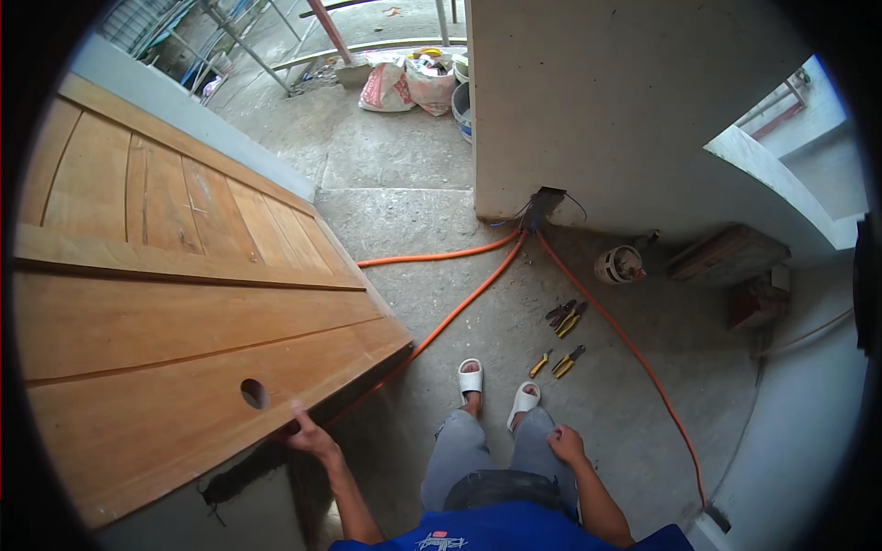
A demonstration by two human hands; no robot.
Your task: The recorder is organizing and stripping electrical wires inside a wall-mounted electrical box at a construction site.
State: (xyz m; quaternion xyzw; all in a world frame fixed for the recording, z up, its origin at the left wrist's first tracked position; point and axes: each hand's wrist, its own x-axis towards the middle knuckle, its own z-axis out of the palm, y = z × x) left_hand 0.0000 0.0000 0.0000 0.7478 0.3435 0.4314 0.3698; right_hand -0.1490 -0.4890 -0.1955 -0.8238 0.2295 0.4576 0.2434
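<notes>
- Fingers [298, 418] of my left hand [318, 443]: gripping the near edge of a panelled wooden door [193, 317], one digit laid on its face.
- Door position: left side of the scene; round hole [254, 394] through it, just left of my hand.
- My right hand [567, 444]: fingers curled inward, beside my right leg; whether they enclose anything I cannot tell.
- Orange conduits [470, 301]: three, spreading from a wall recess [549, 196] on the far side; two run left, one runs near and right.
- Concrete floor [404, 225], beyond my white slides [470, 378]: yellow-handled pliers [568, 362] and a yellow utility knife [539, 364], lying near each other.
</notes>
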